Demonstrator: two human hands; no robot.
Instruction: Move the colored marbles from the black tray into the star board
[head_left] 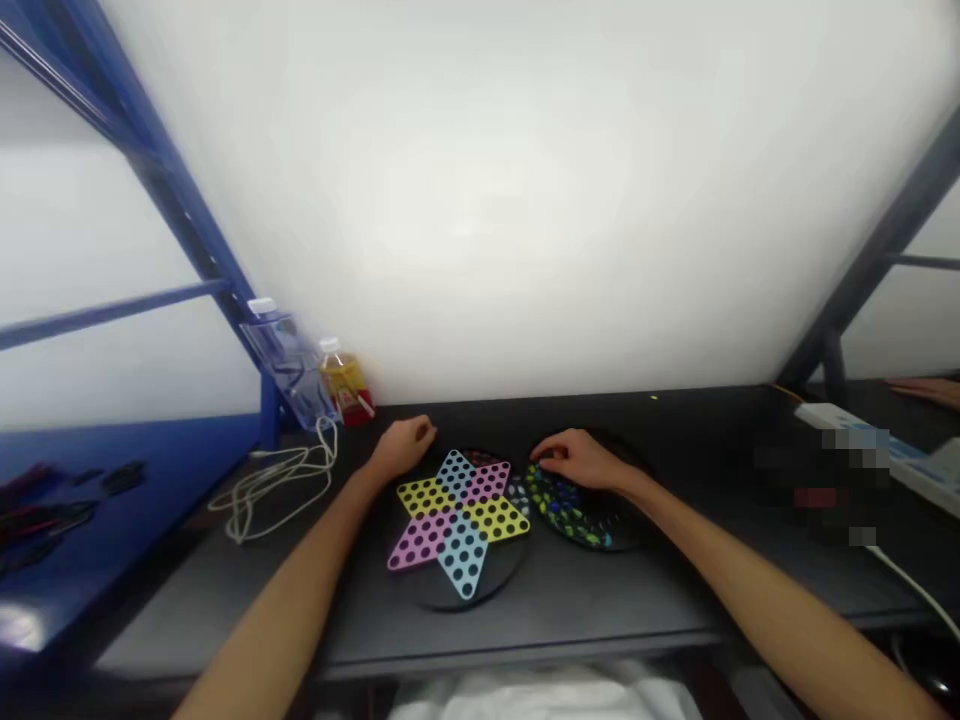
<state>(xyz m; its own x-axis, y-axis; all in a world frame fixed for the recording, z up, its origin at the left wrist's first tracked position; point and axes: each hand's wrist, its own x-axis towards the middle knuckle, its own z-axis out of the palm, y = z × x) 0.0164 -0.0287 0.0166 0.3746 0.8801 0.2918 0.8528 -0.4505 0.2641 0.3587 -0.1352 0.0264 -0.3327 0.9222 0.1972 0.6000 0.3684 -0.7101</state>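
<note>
At the lower middle of the frame, a six-pointed star board (459,508) in pink, yellow and light blue, dotted with dark holes, lies on the dark table (600,605). A dark round rim (504,588) curves out below it, and between its upper and right-hand points show small reddish pieces (482,458) and whitish pieces (517,492).

Just right of the board sits a round black tray (624,520), with many small green, yellow and blue pieces (562,508) spread over its left and lower parts. The right hand (583,460) is over the tray's upper part, its grip bent with thumb and fingertips close together near the tray's left edge; whether it pinches a piece, I cannot tell. The left hand (405,445) is at the board's upper left, fingers curled in; whether that grip holds anything is also unclear.

Left of centre, a clear bottle (289,365) with a white cap looks colourless inside. Beside it, a smaller bottle (346,385), also white-capped, shows yellow above and red below. A white cable (300,465) lies coiled in front of them.
</note>
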